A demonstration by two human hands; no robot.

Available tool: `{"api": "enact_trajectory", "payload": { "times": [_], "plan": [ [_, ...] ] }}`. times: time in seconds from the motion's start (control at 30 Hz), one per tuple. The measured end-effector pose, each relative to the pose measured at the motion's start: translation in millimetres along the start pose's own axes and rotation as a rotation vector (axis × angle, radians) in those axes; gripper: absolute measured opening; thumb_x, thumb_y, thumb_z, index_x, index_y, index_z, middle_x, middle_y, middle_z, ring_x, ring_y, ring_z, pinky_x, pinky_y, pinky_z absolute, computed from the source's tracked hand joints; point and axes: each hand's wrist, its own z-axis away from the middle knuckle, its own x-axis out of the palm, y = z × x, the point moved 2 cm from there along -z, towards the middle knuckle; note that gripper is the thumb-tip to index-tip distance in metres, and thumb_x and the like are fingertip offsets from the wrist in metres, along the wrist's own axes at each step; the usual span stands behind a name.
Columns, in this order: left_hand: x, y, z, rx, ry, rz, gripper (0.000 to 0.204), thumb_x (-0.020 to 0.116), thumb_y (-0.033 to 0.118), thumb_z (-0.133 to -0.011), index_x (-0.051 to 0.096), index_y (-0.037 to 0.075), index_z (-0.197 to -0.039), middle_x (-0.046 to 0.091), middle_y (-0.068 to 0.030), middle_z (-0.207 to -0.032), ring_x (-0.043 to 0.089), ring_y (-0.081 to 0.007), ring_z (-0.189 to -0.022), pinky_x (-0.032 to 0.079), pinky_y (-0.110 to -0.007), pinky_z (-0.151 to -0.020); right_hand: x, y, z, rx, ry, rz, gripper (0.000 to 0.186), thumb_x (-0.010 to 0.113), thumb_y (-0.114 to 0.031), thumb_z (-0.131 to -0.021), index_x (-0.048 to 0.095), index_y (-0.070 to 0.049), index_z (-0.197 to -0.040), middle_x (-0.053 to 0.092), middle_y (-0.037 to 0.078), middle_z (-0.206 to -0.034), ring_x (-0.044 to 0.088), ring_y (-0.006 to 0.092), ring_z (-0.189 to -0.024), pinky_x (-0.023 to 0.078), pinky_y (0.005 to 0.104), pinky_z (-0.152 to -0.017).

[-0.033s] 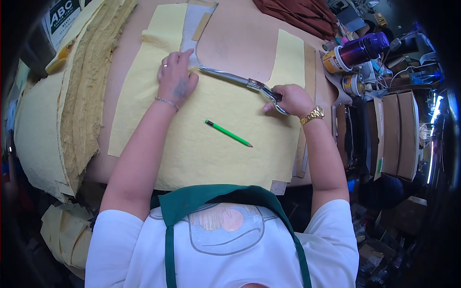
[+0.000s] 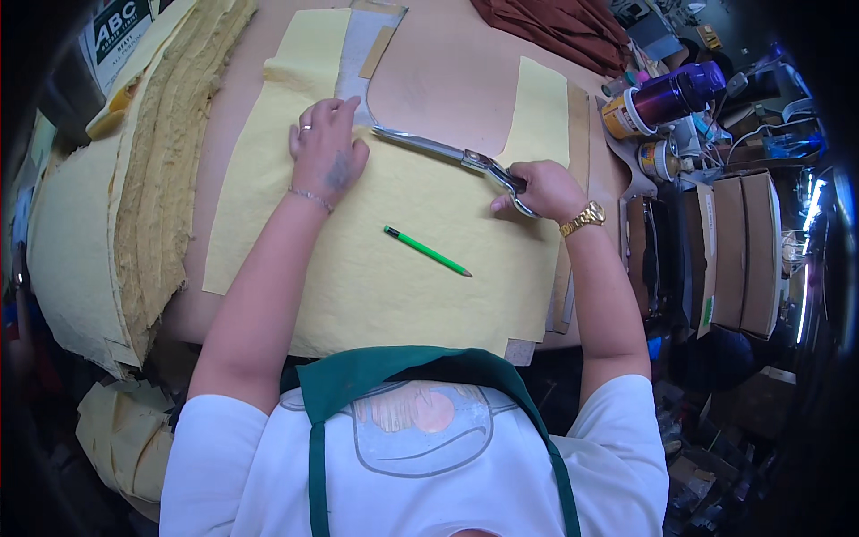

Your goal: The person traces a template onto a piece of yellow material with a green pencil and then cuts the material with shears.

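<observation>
A pale yellow sheet (image 2: 420, 304) with a deep curved cut-out at its far side is spread over the table. My left hand (image 2: 329, 148) lies on the sheet by the left end of that curve, fingers stretched out and grasping nothing. My right hand (image 2: 548, 190) holds large metal shears (image 2: 420, 140) by their handles. The long blades point left along the curved edge, their tips close to my left hand. A green pencil (image 2: 428, 251) lies on the sheet nearer me. Grey and tan pattern pieces (image 2: 374, 52) show from under the sheet's far left part.
Thick stacked yellowish sheets (image 2: 170, 134) line the table's left side. A dark red cloth (image 2: 555, 31) lies at the far right. Beyond the right edge stand a purple bottle (image 2: 667, 94), small tubs (image 2: 659, 159) and cardboard boxes (image 2: 744, 251).
My left hand has shifted very slightly on the sheet. The shears and my right hand look almost the same.
</observation>
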Motion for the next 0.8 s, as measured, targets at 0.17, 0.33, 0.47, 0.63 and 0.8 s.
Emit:
{"api": "enact_trajectory", "payload": {
  "times": [0.17, 0.33, 0.47, 0.63, 0.8],
  "plan": [
    [-10.3, -2.5, 22.6, -0.07, -0.11, -0.343, 0.049, 0.053, 0.027, -0.077, 0.04, 0.012, -0.122, 0.032, -0.0102, -0.128, 0.022, -0.0261, -0.125, 0.022, -0.061, -0.092, 1.1, -7.2, 3.1, 0.063, -0.045, 0.015, 0.06, 0.064, -0.063, -0.055, 0.058, -0.004, -0.07, 0.057, 0.012, -0.061, 0.057, 0.0284, -0.063, 0.044, 0.0366, -0.059],
    [-8.3, -6.3, 24.3, -0.145, -0.202, -0.388, 0.049, 0.044, 0.037, -0.083, 0.037, 0.012, -0.125, 0.027, -0.0107, -0.133, 0.018, -0.0265, -0.128, 0.018, -0.059, -0.096, 4.0, -13.2, 8.0, 0.029, 0.057, 0.042, 0.063, 0.063, -0.065, -0.055, 0.058, -0.004, -0.07, 0.057, 0.011, -0.062, 0.057, 0.0283, -0.063, 0.044, 0.0362, -0.058],
    [-8.3, -7.3, 24.9, -0.157, -0.192, -0.379, 0.05, 0.044, 0.037, -0.082, 0.038, 0.012, -0.125, 0.028, -0.0103, -0.133, 0.018, -0.0256, -0.128, 0.018, -0.058, -0.097, 4.8, -19.1, 6.4, 0.084, 0.031, 0.048, 0.063, 0.063, -0.064, -0.055, 0.058, -0.003, -0.069, 0.057, 0.012, -0.062, 0.057, 0.0283, -0.063, 0.044, 0.0362, -0.058],
    [-6.9, -7.1, 22.5, -0.181, -0.209, -0.367, 0.053, 0.045, 0.039, -0.082, 0.034, 0.013, -0.127, 0.026, -0.008, -0.135, 0.017, -0.0251, -0.128, 0.017, -0.057, -0.097, 8.7, -17.8, 4.0, 0.162, -0.002, 0.028, 0.061, 0.064, -0.062, -0.056, 0.057, -0.003, -0.067, 0.057, 0.012, -0.061, 0.057, 0.0281, -0.061, 0.044, 0.0357, -0.057],
    [-5.8, -9.8, 22.4, -0.216, -0.19, -0.36, 0.061, 0.045, 0.042, -0.081, 0.029, 0.007, -0.129, 0.022, -0.0092, -0.137, 0.015, -0.0252, -0.129, 0.016, -0.054, -0.099, 6.7, -12.7, 10.2, 0.161, -0.044, -0.149, 0.062, 0.066, -0.062, -0.054, 0.057, -0.002, -0.067, 0.056, 0.013, -0.06, 0.056, 0.0271, -0.06, 0.043, 0.0353, -0.055]
  ]
}}
